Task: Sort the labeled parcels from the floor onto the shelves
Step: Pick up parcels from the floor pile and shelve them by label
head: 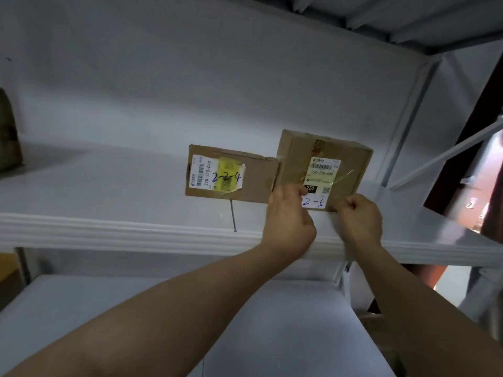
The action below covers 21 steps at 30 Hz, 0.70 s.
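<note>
The taller parcel (324, 170), marked in blue handwriting, was stood on the white shelf (122, 227) near its front edge, touching the lower parcel (231, 174) marked 2-2-4 on its left. Its near left corner was gripped by the left hand (290, 213), thumb laid over the label. The right hand (359, 216) was curled at the near right corner; whether it was pinching could not be told. A brown object (8, 131) was seen far left.
</note>
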Each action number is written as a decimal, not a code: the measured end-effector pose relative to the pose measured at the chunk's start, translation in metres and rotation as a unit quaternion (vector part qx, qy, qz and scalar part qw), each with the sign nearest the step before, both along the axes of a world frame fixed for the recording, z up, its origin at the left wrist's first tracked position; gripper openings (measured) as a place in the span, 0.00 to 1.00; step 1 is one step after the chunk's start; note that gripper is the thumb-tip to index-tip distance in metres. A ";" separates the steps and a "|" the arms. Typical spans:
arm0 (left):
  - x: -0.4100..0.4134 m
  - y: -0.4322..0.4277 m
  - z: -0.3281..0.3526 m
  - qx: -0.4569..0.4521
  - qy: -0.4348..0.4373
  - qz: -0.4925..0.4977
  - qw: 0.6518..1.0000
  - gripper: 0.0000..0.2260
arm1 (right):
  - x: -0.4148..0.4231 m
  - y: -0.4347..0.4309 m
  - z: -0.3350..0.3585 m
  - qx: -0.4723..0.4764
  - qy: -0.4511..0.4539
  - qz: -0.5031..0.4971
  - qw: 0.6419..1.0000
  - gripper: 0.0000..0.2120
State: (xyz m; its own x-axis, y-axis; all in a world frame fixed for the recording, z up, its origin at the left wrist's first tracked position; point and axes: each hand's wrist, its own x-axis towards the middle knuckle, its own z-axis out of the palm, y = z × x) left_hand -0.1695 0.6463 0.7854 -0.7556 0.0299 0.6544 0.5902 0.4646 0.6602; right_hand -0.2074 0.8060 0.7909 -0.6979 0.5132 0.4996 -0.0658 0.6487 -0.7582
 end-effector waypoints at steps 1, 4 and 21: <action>0.005 -0.006 -0.004 -0.010 0.012 -0.014 1.000 0.16 | 0.005 -0.014 -0.002 0.014 -0.006 0.016 1.000 0.16; 0.023 -0.032 -0.019 -0.031 0.042 -0.031 0.998 0.11 | 0.024 -0.061 -0.007 0.036 -0.006 0.063 0.997 0.20; 0.166 -0.413 -0.176 -0.148 -0.151 0.115 0.971 0.02 | 0.175 -0.433 -0.163 0.099 0.011 0.307 0.946 0.24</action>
State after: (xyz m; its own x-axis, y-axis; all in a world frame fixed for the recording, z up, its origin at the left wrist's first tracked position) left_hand -0.0038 0.2329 0.6093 -0.9203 -0.0094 0.3912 0.2493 0.7564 0.6048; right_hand -0.0320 0.3730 0.6280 -0.8226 -0.0922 0.5611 -0.4912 0.6124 -0.6194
